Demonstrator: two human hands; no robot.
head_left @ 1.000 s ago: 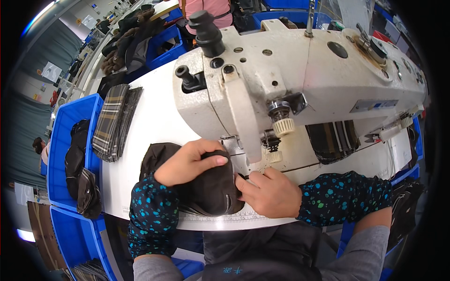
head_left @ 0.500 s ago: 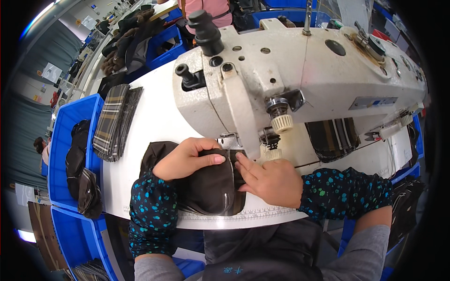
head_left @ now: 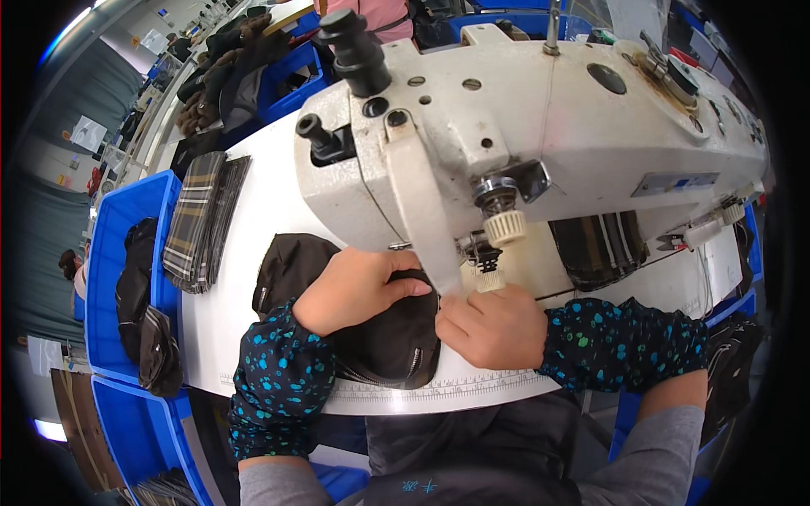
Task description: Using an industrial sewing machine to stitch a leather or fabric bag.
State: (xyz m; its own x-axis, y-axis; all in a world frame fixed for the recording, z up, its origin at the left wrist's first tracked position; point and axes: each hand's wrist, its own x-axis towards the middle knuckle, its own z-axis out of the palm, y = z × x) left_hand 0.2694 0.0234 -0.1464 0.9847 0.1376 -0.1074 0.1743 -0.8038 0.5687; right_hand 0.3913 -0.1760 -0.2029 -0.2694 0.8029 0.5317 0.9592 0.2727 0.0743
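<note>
A dark brown cloth piece with a metal zip (head_left: pixel 384 346) lies on the white table under the front of a sewing machine (head_left: pixel 540 110). My left hand (head_left: pixel 359 291) is closed on its upper part, thumb on top and fingers curled over the far edge. At the cloth's right edge, beside the needle area, my right hand (head_left: pixel 498 329) has its fingers bent in and pinched on that edge. The machine's white lever arm (head_left: pixel 422 211) partly hides the fingertips and the needle. The zip curves along the cloth's near side.
A stack of plaid cloth pieces (head_left: pixel 202 223) lies at the table's left. Blue bins (head_left: pixel 105 278) with dark pieces stand beside it. More plaid pieces (head_left: pixel 597 253) lie under the machine arm, near small snips (head_left: pixel 672 243). A ruler strip (head_left: pixel 472 384) runs along the near edge.
My left hand has slid right, and the cloth reaches further right. My right fingers, earlier stretched over a dark strip at its edge, are now curled in; that strip is hidden.
</note>
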